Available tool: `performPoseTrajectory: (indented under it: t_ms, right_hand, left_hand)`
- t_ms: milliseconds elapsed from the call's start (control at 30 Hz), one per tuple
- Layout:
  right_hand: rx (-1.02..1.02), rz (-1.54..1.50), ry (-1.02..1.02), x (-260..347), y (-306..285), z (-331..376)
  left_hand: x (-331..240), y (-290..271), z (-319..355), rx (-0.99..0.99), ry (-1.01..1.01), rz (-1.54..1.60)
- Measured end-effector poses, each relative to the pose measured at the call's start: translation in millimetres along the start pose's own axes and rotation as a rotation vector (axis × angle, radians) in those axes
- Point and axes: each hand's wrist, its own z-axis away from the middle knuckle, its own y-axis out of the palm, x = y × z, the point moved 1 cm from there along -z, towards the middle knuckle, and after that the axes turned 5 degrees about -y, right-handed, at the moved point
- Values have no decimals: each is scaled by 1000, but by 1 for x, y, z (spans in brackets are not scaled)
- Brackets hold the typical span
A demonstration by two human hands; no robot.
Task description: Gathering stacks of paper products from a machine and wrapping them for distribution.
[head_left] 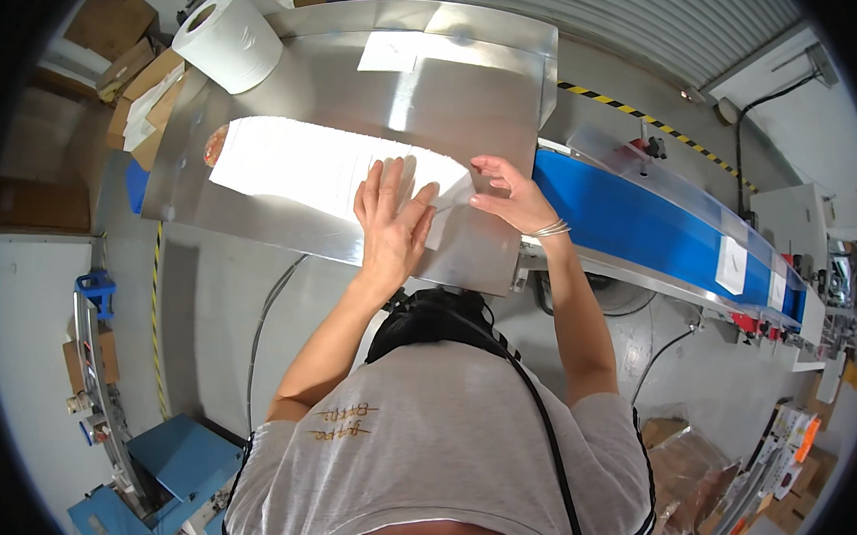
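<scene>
A row of flat white packets [295, 163] lies on a shiny metal table [478, 93]. My left hand [391, 221] rests flat, fingers spread, on the right end of that row. Just to the right, my right hand [509, 195] pinches the edge of the end packet near the table's right side, with bangles on its wrist. A reddish round item [216, 144] peeks out at the row's left end.
A large white paper roll [230, 37] stands at the table's far left corner. A blue conveyor belt [637, 225] runs off to the right, carrying white packets [731, 265]. Cardboard boxes [117, 37] sit at upper left, blue equipment [174, 460] at lower left.
</scene>
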Motion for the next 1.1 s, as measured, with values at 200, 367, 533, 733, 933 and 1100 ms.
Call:
performPoseTrajectory:
  t_ms: [200,367,533,733,933,1100]
  right_hand:
    - [-1,-2,-7,5,5,-10]
    - [27,-52,34,-1,8,-14]
    - [77,-85,26,2,7,-18]
    - [161,-62,-3,-8,3,-22]
    - [41,-283,142,-4,-3,6]
    - [-553,-96,232,-59,-60,56]
  left_hand:
    - [0,0,0,16,10,54]
    - [3,2,2,8,35,59]
    - [3,-1,2,12,41,68]
    - [-2,-5,-1,32,33,75]
    - [4,-4,0,-22,-38,99]
    - [5,-4,-2,-66,-116,88]
